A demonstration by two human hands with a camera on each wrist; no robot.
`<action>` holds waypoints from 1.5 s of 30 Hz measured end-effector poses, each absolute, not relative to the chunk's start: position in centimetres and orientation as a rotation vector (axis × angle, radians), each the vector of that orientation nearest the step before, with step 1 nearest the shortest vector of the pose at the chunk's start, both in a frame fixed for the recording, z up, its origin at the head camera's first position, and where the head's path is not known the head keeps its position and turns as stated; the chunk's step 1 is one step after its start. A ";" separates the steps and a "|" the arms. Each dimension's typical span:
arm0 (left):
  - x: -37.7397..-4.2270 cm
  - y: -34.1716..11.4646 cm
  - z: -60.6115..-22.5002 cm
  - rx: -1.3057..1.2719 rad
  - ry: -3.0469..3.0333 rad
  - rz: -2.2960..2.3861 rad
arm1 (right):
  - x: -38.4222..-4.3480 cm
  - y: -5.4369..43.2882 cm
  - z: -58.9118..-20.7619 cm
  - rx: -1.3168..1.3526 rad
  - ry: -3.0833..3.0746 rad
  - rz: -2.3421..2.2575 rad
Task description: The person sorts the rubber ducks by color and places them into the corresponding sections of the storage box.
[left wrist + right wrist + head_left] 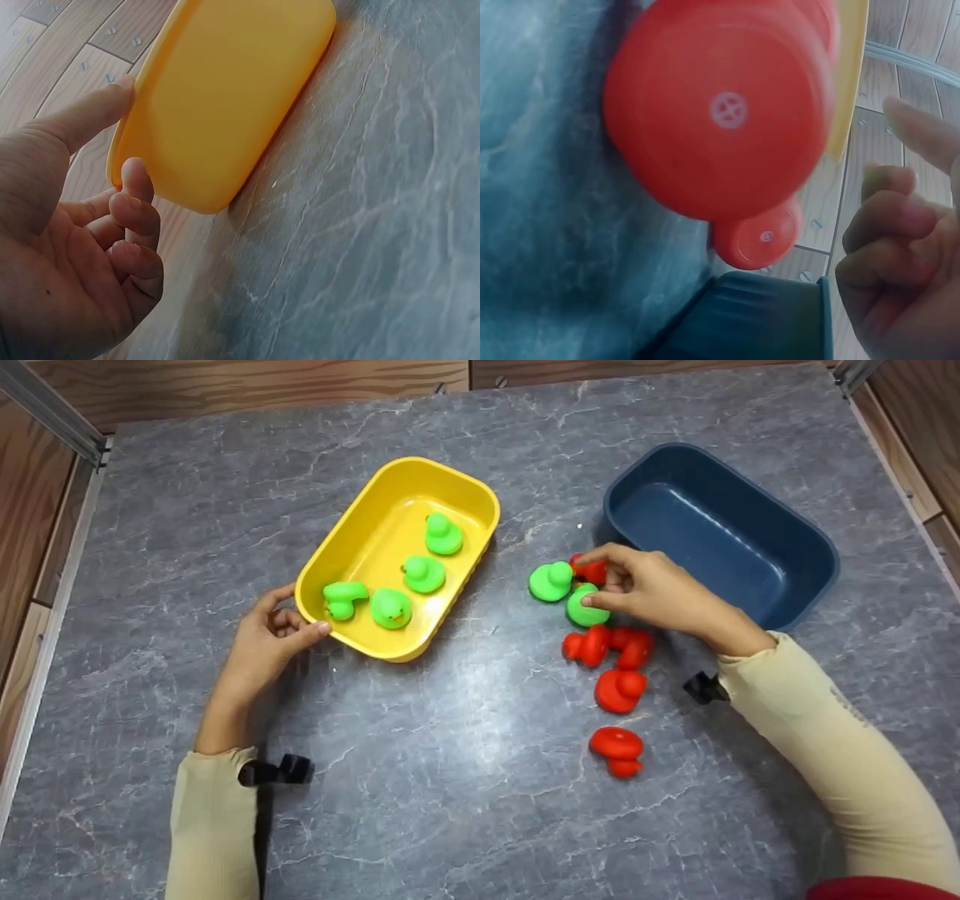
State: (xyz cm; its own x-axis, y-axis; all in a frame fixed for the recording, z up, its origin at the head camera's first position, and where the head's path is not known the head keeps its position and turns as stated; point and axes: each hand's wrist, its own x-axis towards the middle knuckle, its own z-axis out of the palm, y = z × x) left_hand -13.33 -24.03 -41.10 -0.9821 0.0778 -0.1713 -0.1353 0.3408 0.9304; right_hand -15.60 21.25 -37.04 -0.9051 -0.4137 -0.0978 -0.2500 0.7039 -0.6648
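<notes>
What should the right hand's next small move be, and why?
Probably pinch the green duck by its thumb: the right hand is right there, and the left hand holds the yellow tub, whose four ducks are all green.

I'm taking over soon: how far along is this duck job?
Looks done: four green ducks in the yellow tub, which the left hand holds. In hand: the right hand is at a loose green duck, grip unclear. Apparently left: two green ducks and five red ducks outside the tub.

Lane between yellow bin (375,540), red ducks (619,694); ducks bar way right.
</notes>
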 end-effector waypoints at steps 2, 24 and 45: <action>-13.3 -24.1 -41.1 -0.049 2.417 1.705 | -15.5 21.3 -37.2 -0.502 2.674 -0.994; -13.5 -23.9 -41.2 -0.072 2.406 1.701 | -15.1 21.8 -38.8 -0.441 2.663 -0.945; -13.4 -24.0 -41.2 -0.064 2.397 1.710 | -15.1 22.2 -39.9 -0.479 2.666 -0.923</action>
